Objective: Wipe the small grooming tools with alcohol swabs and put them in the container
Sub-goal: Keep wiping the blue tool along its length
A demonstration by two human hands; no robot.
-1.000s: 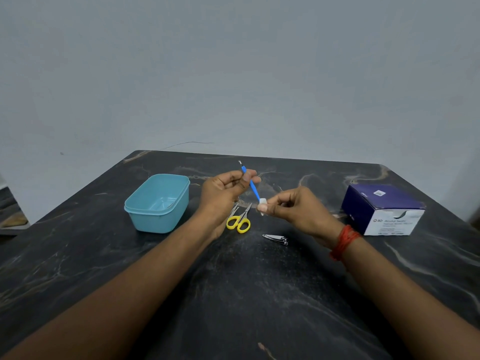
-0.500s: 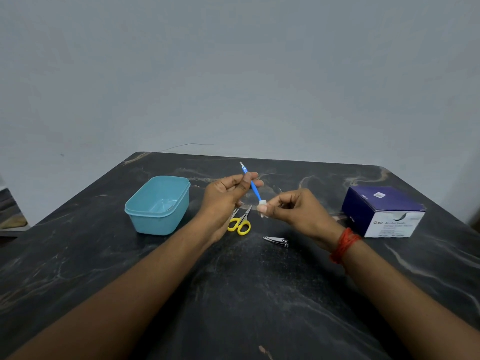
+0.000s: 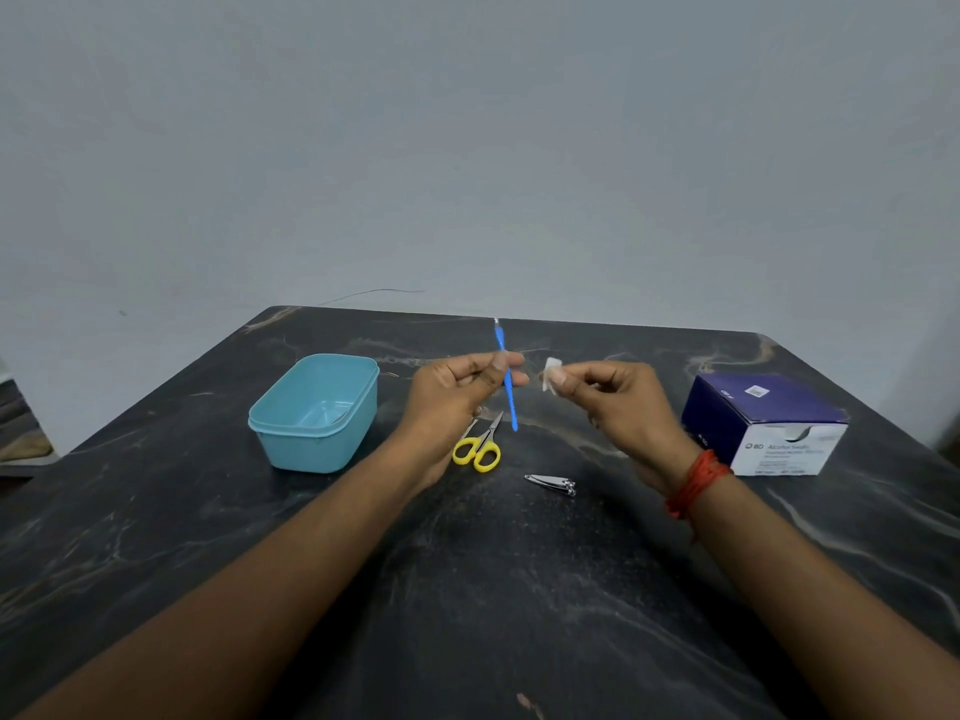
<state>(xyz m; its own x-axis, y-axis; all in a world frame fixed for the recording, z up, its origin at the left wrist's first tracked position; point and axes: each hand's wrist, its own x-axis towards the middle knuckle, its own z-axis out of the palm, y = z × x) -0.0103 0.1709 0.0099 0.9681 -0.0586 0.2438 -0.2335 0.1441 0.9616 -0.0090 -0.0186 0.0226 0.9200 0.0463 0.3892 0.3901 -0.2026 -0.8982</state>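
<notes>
Here the grip of the left hand (image 3: 457, 394) pinches the blue tool (image 3: 513, 414) at mid-shaft, long axis near upright, the right hand (image 3: 621, 405) pinches the swab (image 3: 550, 370) just right of it, not touching, and the container (image 3: 311, 452) sits leftward, nearer the left grip.

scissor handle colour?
Yellow: the small metal-bladed scissors have yellow loop handles, flat on the dark marble table; the head view shows it.

Glossy plastic container (image 3: 317, 413); shiny metal clippers (image 3: 551, 483) — marbled tabletop (image 3: 156, 511).

Blue tool (image 3: 508, 394); swab (image 3: 551, 367) seemingly white
</notes>
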